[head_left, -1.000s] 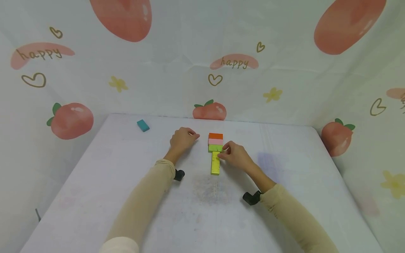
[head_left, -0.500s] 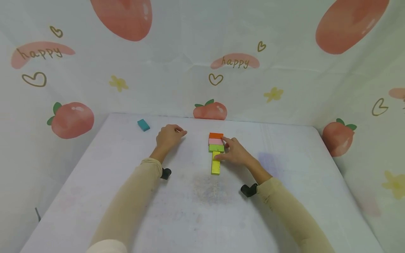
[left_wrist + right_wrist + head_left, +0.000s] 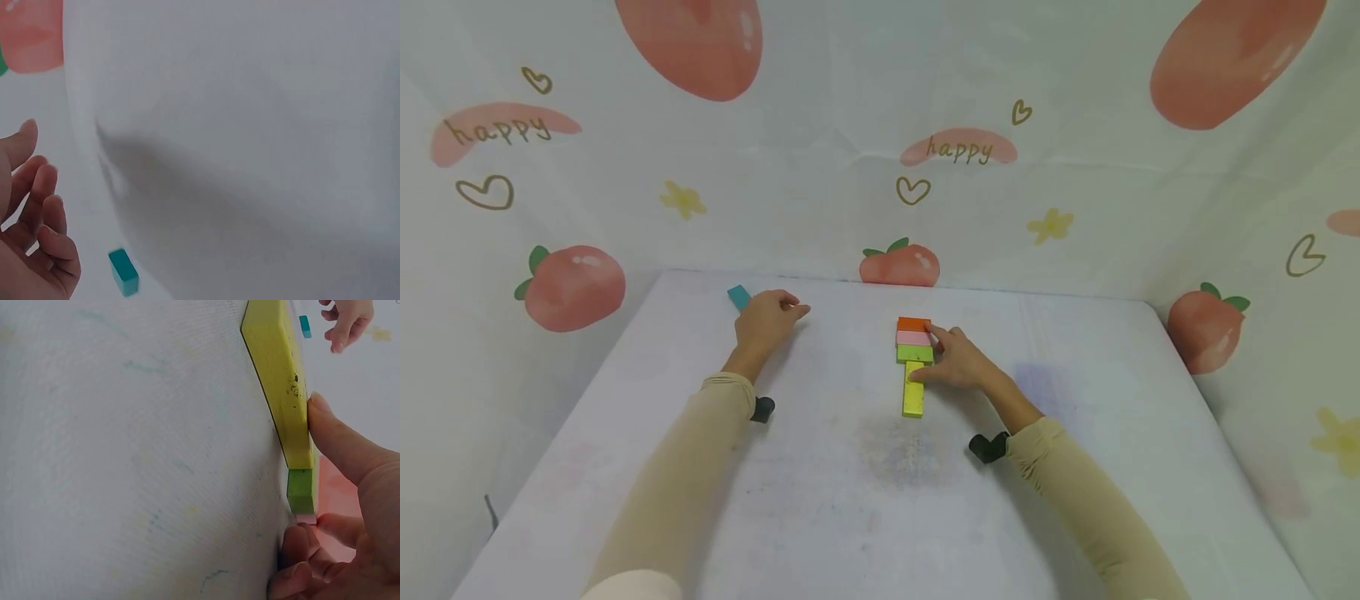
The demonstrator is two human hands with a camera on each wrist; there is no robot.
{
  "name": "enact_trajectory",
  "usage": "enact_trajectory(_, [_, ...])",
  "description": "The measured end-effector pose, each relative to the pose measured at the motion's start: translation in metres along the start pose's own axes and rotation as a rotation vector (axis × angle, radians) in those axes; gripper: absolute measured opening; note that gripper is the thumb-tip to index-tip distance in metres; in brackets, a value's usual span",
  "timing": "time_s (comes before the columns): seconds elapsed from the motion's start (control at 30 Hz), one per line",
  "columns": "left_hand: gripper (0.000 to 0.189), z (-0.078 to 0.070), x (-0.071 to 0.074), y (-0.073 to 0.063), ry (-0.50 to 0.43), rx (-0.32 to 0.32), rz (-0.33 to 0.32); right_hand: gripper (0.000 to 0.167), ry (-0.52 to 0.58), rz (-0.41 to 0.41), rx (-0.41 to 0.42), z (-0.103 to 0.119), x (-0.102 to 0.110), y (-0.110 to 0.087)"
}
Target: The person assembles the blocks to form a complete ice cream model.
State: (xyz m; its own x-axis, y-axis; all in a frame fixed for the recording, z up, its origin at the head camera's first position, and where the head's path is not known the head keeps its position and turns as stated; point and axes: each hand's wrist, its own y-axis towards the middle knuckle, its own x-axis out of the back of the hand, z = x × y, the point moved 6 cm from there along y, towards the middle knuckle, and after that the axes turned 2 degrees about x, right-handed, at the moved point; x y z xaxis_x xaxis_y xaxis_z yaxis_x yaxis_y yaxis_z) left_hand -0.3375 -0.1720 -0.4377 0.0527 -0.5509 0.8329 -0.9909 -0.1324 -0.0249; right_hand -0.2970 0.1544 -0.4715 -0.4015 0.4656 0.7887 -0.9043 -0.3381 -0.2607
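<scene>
Four-part wording aside, a column of wooden blocks lies on the table: an orange block (image 3: 913,323), a pink block (image 3: 913,338), a green block (image 3: 915,354) and, lengthwise below them, a yellow block (image 3: 913,400). My right hand (image 3: 961,360) touches this column from the right. Its thumb rests on the yellow block and its index finger reaches the orange and pink blocks. My left hand (image 3: 767,325) hovers at the far left with loosely bent fingers and nothing in them. Just beyond it lies a teal block (image 3: 124,272), partly hidden by the hand in the head view.
A white table (image 3: 820,500) carries the blocks, with a dark smudge near its middle. A patterned cloth (image 3: 820,142) hangs behind the table's back edge and along its sides. Black wrist mounts (image 3: 988,447) stick out near both cuffs.
My left hand has moved left, away from the column and up to the teal block. My right index finger has shifted from the green block up toward the orange one.
</scene>
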Motion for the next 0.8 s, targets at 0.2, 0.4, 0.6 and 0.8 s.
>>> enact_trajectory(0.2, [0.046, 0.019, 0.010, 0.005, 0.004, -0.042, -0.066, 0.107, 0.009, -0.008, -0.026, -0.002, -0.001, -0.001])
enact_trajectory(0.4, [0.051, 0.035, 0.018, 0.013, -0.020, -0.016, -0.045, 0.107, 0.030, -0.003, -0.037, -0.003, -0.003, -0.001])
enact_trajectory(0.6, [0.053, 0.050, 0.025, 0.020, -0.001, 0.024, -0.039, 0.106, 0.026, -0.012, -0.028, -0.003, -0.004, -0.001])
enact_trajectory(0.8, [0.055, 0.059, 0.034, 0.023, 0.019, 0.036, -0.039, 0.107, 0.026, -0.021, -0.036, -0.005, -0.003, 0.001])
